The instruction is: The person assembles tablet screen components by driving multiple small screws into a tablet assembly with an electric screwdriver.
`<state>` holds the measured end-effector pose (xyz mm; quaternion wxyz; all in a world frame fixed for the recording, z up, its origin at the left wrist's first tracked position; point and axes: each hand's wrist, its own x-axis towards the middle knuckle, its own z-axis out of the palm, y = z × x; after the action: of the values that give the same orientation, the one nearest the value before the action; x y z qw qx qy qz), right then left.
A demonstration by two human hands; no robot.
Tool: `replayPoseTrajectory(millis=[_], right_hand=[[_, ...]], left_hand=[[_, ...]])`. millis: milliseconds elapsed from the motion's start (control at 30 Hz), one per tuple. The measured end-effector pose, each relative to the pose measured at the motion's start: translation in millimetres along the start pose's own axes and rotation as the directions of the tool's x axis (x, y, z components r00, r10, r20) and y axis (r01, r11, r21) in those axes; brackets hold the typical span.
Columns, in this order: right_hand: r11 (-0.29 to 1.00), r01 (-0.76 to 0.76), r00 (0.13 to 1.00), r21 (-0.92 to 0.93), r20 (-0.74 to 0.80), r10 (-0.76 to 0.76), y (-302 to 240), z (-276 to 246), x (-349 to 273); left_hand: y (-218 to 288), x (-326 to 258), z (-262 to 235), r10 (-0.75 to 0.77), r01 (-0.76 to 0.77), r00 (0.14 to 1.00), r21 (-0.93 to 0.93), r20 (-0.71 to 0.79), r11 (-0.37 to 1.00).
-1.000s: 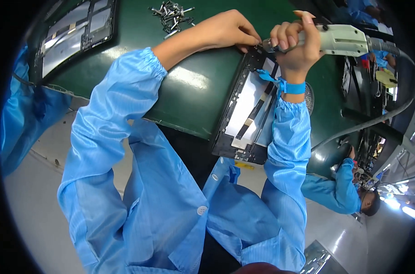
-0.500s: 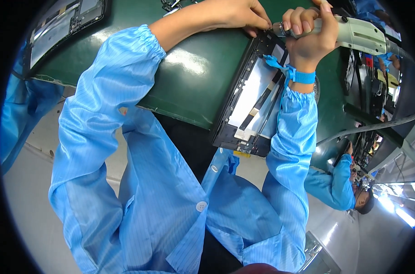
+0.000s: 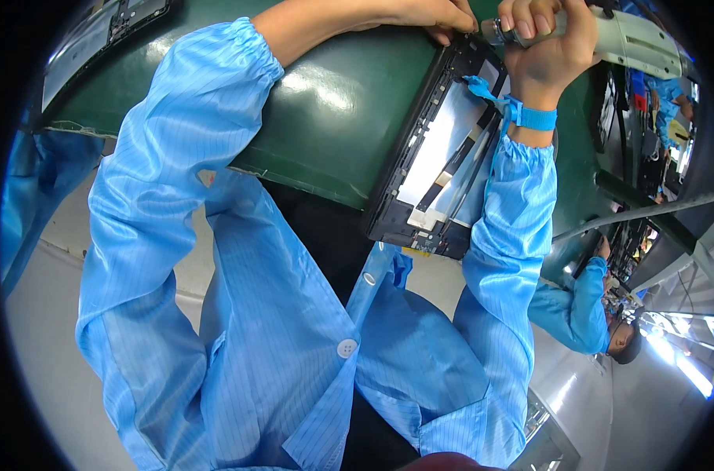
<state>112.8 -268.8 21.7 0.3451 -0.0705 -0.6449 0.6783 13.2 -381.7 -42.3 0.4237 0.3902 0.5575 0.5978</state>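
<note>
My right hand [image 3: 565, 51] wraps a pale power tool [image 3: 639, 47], fingers curled about its barrel, just beyond the far end of the open flat device [image 3: 443, 157] lying on the green bench [image 3: 325, 141]. My left hand [image 3: 439, 13], fingers bunched, is at the device's far left corner; whether they pinch anything there, I cannot tell. The device looks light, fragile and probably slick across its bright sheet, best held by its stiffer black rim; the tool looks heavier, hard-bodied.
</note>
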Motion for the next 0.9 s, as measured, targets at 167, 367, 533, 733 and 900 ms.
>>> replayPoseTrajectory(millis=[167,367,533,733,900], right_hand=[[0.995,-0.067,0.998,-0.078,0.01,0.068,-2.6,4.7,2.3],[0.994,-0.106,0.994,-0.003,0.031,0.106,2.1,-4.2,4.1],[0.994,-0.104,0.995,-0.032,-0.001,0.104,0.6,-2.1,1.5],[0.993,-0.117,0.993,-0.021,-0.02,0.117,-0.5,-2.1,0.1],[0.993,-0.094,0.995,-0.066,0.005,0.095,-2.2,-0.4,1.2]], left_hand=[[1.4,0.8,1.1,0.0,0.0,1.0,0.014,-0.02,1.0],[-0.9,1.3,1.9,0.005,-0.005,1.0,-0.026,-0.009,1.0],[1.9,-1.5,2.0,-0.01,0.01,1.0,0.005,-0.002,1.0],[5.7,-2.5,5.3,-0.017,0.017,1.0,0.02,-0.009,1.0],[4.2,1.5,3.5,-0.01,0.01,1.0,0.04,0.012,0.999]])
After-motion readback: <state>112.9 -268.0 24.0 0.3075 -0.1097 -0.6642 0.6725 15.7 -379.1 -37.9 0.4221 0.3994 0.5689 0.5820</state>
